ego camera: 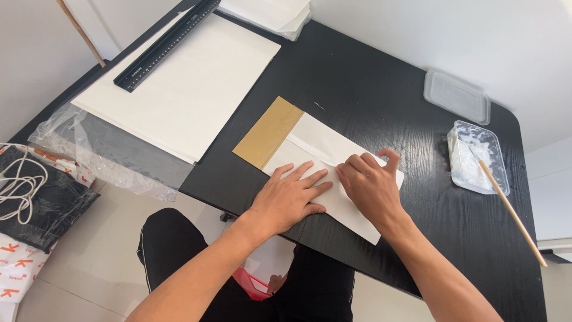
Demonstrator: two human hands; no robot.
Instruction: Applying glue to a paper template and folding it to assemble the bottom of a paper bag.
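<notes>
Both hands (290, 198) (369, 185) flat, spread on white paper (325, 146) | cardboard (268, 132) beneath | glue tub (476, 156) right

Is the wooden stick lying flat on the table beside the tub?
No, the wooden stick leans inside the open plastic tub, its end sticking out over the rim.

A folded white paper sheet (333, 173) is pressed flat onto the black table (369, 89) by both hands. The left hand (289, 200) is laid palm down with fingers spread; the right hand (369, 185) is set just beside it, fingertips bent onto a fold. A brown cardboard piece (268, 132) is seen beyond the left hand, partly under the paper. Well to the right of the right hand, a clear plastic tub (476, 156) with a wooden stick (512, 211) is placed.
</notes>
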